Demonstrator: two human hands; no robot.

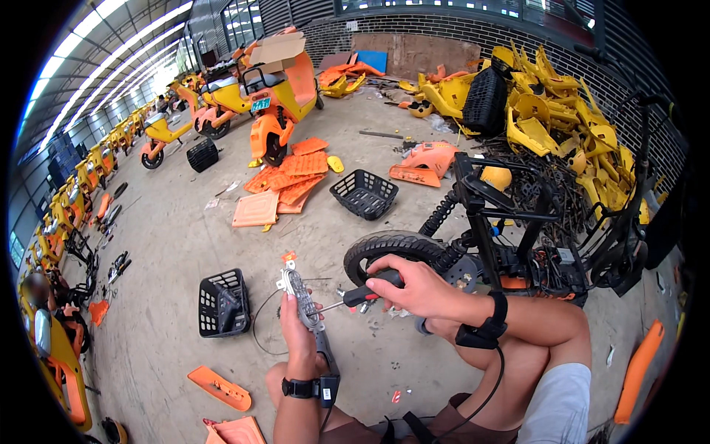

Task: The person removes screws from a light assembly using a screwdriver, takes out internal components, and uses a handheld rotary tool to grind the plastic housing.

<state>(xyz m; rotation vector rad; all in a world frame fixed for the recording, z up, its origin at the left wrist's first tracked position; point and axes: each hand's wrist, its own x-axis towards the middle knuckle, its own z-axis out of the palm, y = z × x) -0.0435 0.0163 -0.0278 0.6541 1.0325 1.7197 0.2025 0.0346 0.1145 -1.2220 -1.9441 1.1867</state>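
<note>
My left hand point(298, 333) grips an oblong silver part point(294, 283) with a ridged face and small mounting tabs, holding it upright. My right hand point(425, 296) is wrapped round a red and black screwdriver handle point(359, 296); the shaft runs left to the part, where its tip meets or nearly meets it. Just beyond my right hand is a stripped scooter frame point(473, 203) with a black rear wheel point(362, 251) and coil springs. A thin cable point(259, 340) loops below the part.
Black baskets point(366, 194) point(222, 302) sit on the concrete floor point(163, 244). Orange panels point(296, 177) point(218, 386) lie about. A pile of yellow body parts point(536, 118) fills the back right. Rows of scooters point(285, 103) stand back and left, with another person point(38, 296) at far left.
</note>
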